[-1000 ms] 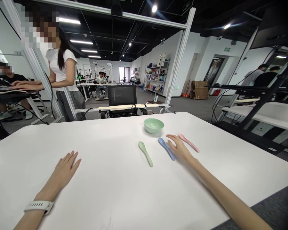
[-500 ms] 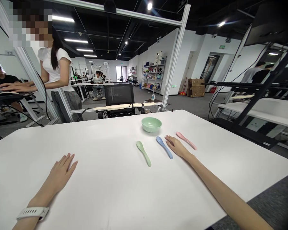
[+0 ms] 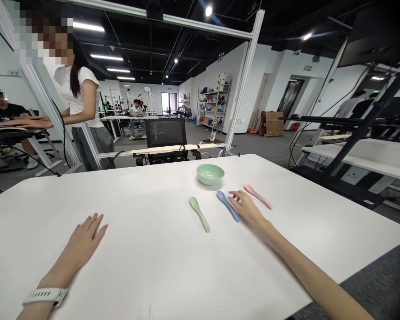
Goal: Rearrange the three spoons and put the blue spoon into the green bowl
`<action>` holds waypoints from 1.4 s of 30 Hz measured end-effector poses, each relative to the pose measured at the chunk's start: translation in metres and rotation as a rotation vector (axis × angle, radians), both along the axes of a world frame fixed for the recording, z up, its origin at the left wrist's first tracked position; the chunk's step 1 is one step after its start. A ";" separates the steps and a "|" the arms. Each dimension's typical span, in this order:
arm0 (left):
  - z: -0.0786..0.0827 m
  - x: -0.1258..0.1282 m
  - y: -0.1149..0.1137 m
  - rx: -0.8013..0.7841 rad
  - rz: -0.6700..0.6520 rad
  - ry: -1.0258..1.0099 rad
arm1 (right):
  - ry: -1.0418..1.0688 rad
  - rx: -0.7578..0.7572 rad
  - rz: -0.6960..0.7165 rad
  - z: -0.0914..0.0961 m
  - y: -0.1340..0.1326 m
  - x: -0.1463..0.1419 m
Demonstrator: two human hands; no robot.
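Note:
My left hand (image 3: 85,240) lies flat on the white table (image 3: 146,249), fingers stretched out, holding nothing. My right hand (image 3: 245,206) is raised a little over the blue spoon (image 3: 227,206), its fingers apart and bent, with the thumb close to the handle. Whether it touches the spoon I cannot tell. A green spoon (image 3: 199,214) lies to the left of the blue one. Right of my hand lies a pink spoon (image 3: 258,197). Behind the spoons stands a light green bowl (image 3: 210,174), upright.
A metal frame (image 3: 243,84) rises beyond the table's far edge, with a black office chair (image 3: 166,133) behind it. At the far left a person in a white shirt (image 3: 76,84) stands at another desk. A black stand (image 3: 356,138) is on the right.
My right hand has lifted off the table and shifted slightly left over the blue spoon's handle, its fingers now bent. My left hand, the bowl and the spoons have stayed put.

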State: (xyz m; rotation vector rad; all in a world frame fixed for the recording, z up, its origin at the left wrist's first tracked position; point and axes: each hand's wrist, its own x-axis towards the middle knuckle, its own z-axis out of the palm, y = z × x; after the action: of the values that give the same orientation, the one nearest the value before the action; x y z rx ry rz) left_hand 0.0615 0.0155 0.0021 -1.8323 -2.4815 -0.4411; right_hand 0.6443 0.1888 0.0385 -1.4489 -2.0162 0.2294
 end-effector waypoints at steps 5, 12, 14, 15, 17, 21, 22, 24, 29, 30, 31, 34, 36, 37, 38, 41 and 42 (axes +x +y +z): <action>-0.003 -0.001 0.001 0.023 -0.001 0.000 | -0.017 -0.066 0.005 0.001 -0.029 -0.019; -0.007 -0.005 0.002 0.010 -0.002 0.024 | 0.040 0.051 -0.055 0.028 -0.013 -0.007; -0.008 -0.007 0.003 0.007 -0.011 0.031 | 0.023 0.106 -0.060 0.046 0.006 -0.009; -0.007 -0.007 0.003 0.003 -0.014 0.031 | 0.003 0.125 -0.054 0.055 0.018 -0.012; -0.006 -0.007 0.003 -0.011 -0.013 0.025 | -0.065 0.126 -0.033 0.071 0.042 -0.022; -0.002 -0.003 0.003 -0.028 -0.012 0.023 | -0.275 0.033 -0.067 0.087 0.080 -0.051; -0.002 -0.003 0.003 -0.027 -0.012 0.025 | -0.324 0.005 -0.086 0.088 0.087 -0.058; -0.003 -0.003 0.003 -0.013 -0.016 0.034 | -0.389 -0.034 -0.115 0.087 0.096 -0.069; -0.006 -0.007 0.002 0.026 -0.025 0.069 | -0.419 -0.045 -0.138 0.082 0.103 -0.081; -0.006 -0.007 0.001 0.021 -0.039 0.073 | -0.416 -0.042 -0.140 0.082 0.103 -0.080; -0.005 -0.006 0.001 0.011 -0.050 0.072 | -0.404 -0.031 -0.141 0.083 0.102 -0.077; 0.000 -0.001 0.000 -0.030 -0.034 0.036 | -0.301 0.069 -0.130 0.080 0.095 -0.061; 0.003 0.004 -0.001 -0.038 -0.005 0.004 | -0.209 0.157 -0.108 0.072 0.085 -0.044; 0.004 0.006 -0.001 -0.033 -0.001 -0.005 | -0.171 0.189 -0.094 0.065 0.078 -0.034; 0.005 0.007 -0.001 -0.025 -0.001 -0.009 | -0.140 0.209 -0.081 0.056 0.070 -0.024; 0.004 0.007 -0.001 -0.008 -0.001 -0.010 | -0.099 0.197 -0.038 0.022 0.043 0.002; 0.003 0.007 -0.001 -0.003 -0.001 -0.009 | -0.099 0.172 -0.017 0.010 0.035 0.009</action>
State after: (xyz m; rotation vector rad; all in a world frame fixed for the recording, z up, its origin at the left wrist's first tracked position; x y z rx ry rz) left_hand 0.0683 0.0145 0.0050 -1.8372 -2.4888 -0.4471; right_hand 0.6529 0.2233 0.0489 -1.3917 -2.0468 -0.0237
